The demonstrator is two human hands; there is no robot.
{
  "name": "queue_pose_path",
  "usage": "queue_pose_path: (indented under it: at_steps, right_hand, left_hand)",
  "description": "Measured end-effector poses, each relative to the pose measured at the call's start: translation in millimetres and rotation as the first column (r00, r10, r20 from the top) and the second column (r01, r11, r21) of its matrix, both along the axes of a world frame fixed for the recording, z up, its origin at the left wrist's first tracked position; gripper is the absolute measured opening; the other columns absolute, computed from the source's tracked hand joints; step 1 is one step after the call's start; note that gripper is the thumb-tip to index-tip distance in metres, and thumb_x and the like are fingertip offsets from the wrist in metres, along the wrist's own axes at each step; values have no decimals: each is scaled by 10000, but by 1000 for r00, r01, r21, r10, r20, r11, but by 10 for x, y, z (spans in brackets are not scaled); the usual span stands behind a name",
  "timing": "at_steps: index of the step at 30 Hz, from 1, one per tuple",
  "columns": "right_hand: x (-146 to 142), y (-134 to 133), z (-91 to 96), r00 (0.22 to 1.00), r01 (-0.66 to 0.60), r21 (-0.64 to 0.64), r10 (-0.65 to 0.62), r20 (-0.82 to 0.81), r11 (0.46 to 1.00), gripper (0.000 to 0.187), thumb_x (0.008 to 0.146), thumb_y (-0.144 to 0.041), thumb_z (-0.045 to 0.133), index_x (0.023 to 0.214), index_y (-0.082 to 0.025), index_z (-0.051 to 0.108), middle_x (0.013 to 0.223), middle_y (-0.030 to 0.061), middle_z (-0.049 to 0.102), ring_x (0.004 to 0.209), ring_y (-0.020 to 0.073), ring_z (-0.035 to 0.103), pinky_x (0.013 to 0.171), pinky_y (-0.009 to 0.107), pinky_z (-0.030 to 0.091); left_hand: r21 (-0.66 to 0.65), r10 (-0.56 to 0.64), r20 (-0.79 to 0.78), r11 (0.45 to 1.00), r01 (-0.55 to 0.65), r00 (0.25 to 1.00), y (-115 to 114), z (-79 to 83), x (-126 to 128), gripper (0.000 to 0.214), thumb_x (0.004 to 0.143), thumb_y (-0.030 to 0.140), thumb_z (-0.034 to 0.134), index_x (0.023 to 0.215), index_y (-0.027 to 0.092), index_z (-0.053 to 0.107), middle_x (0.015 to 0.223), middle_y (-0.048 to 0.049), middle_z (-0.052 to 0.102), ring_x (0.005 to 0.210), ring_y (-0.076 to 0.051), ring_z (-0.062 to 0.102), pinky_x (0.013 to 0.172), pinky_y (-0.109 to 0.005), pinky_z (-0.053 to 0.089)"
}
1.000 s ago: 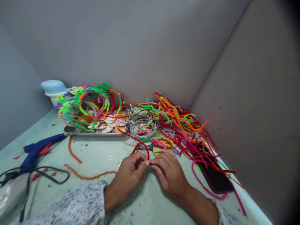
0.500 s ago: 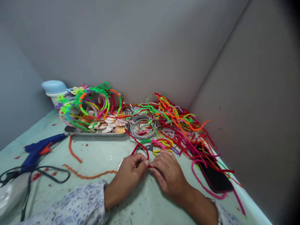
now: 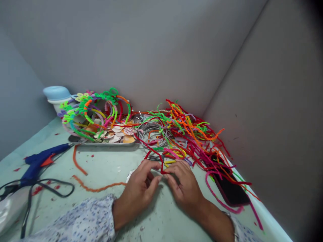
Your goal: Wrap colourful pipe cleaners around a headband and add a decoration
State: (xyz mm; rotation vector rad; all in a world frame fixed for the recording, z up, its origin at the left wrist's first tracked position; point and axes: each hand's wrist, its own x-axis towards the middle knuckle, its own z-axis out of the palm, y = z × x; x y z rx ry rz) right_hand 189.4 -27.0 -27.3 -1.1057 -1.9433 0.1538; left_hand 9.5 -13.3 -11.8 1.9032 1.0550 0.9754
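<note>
A red pipe cleaner [image 3: 162, 160] bends down between my hands over the table. My right hand [image 3: 186, 188] pinches its lower end between thumb and fingertips. My left hand [image 3: 137, 191] is close beside it, thumb and index finger apart, with the index fingertip near or against the red strand; its other fingers are partly hidden. Just beyond the hands lie scissors with yellow handles [image 3: 169, 162], partly covered by pipe cleaners. An orange pipe cleaner [image 3: 98, 189] stretches leftward from beside my left hand.
At the back, a metal tray [image 3: 106, 144] holds shells [image 3: 114, 138] and pipe-cleaner rings [image 3: 87, 111]. Coiled wire [image 3: 143, 136] adjoins a tangled pipe-cleaner pile [image 3: 191, 127], which partly covers a phone [image 3: 233, 191]. A blue glue gun [image 3: 37, 159] with its cord lies left; a blue-lidded container [image 3: 57, 94] stands behind.
My left thumb and index finger have parted from their pinch on the red pipe cleaner. Its bend has shifted slightly right, while my right hand keeps its pinch.
</note>
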Motion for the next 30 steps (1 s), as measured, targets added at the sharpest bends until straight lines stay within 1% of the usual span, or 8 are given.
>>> queue_pose_path:
  at_steps: [2, 5, 7, 11, 19, 23, 27, 30]
  right_hand:
    - [1, -7, 3, 1000, -1, -2, 1, -6, 1000, 86, 907, -169, 486, 936, -204, 559, 844, 39, 606, 822, 199, 547, 806, 392, 413]
    - [0, -16, 4, 1000, -6, -4, 5, -18, 1000, 90, 903, -163, 490, 939, -203, 562, 831, 36, 602, 812, 196, 549, 799, 390, 413]
    - [-1, -19, 2, 1000, -8, -1, 8, -26, 1000, 92, 897, -153, 495, 938, -198, 563, 827, 38, 599, 812, 196, 549, 798, 391, 411]
    - [-1, -17, -3, 999, -10, -1, 10, -30, 1000, 77, 887, -147, 512, 930, -191, 559, 825, 41, 599, 810, 193, 546, 786, 387, 411]
    - [5, -14, -6, 1000, -19, 19, 19, -22, 1000, 97, 884, -145, 509, 939, -204, 563, 824, 35, 609, 820, 194, 550, 795, 395, 422]
    - [6, -8, 12, 1000, -26, 31, 27, -9, 999, 94, 886, -149, 511, 936, -205, 568, 814, 28, 615, 810, 189, 554, 794, 389, 425]
    - [5, -2, 38, 1000, -26, 57, 26, 6, 998, 90, 881, -144, 519, 921, -204, 572, 814, 24, 624, 808, 185, 562, 781, 372, 426]
    - [1, -2, 48, 999, -32, 74, 31, 11, 997, 106, 884, -136, 509, 924, -210, 574, 816, 22, 637, 811, 184, 568, 808, 379, 429]
  left_hand:
    - [92, -32, 14, 995, 31, 999, 17, -17, -11, 194, 892, 188, 539, 1072, 217, 602, 1037, -60, 596, 798, -133, 590, 659, -226, 482]
    - [172, -51, 29, 984, 45, 998, 59, -23, -25, 174, 890, 150, 550, 1019, 214, 647, 996, -59, 618, 898, -152, 603, 721, -234, 503]
    - [222, -55, 36, 974, 46, 998, 82, -18, -30, 186, 882, 119, 562, 1005, 213, 665, 953, -50, 629, 901, -146, 608, 749, -235, 505]
    - [296, -71, 38, 953, 57, 997, 93, -10, -37, 228, 873, 88, 574, 1023, 220, 686, 912, -37, 634, 845, -123, 618, 720, -214, 505]
    - [316, -61, 1, 947, 58, 998, 85, -29, -53, 270, 863, 61, 574, 1041, 224, 695, 929, -36, 638, 844, -115, 629, 723, -202, 515]
    - [328, -44, -24, 943, 49, 999, 93, -47, -54, 254, 877, 82, 563, 1042, 226, 691, 933, -37, 640, 844, -120, 631, 727, -207, 520]
    - [327, -10, -64, 944, 31, 998, 87, -32, -39, 207, 897, 122, 544, 1018, 218, 682, 921, -35, 648, 840, -125, 637, 736, -210, 524]
    - [311, 2, -103, 950, 30, 995, 76, -15, -29, 176, 913, 150, 520, 981, 211, 671, 921, -37, 647, 845, -134, 637, 747, -222, 523]
